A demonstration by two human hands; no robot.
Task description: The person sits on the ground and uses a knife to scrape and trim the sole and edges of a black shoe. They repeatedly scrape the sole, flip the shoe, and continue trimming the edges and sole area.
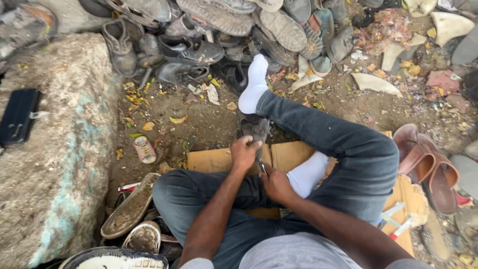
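While the grey shoe (253,127) sits on the ground just under the outstretched right leg, I see my left hand (244,153) clamped around its near end, fingers curled over the top. My right hand (277,184) is closed on a small metal tool (262,168), its tip touching the shoe just beside the left hand. Both hands work close together above the flattened cardboard (219,159) I'm sitting on. My legs, in dark jeans and 2 white socks (255,84), cross around the work. Further out, a heap of worn shoes (219,30) runs along the top, a pair of brown sandals (428,167) lies to the right, and a rough concrete slab (55,149) carrying a dark case (19,115) stands on the left.
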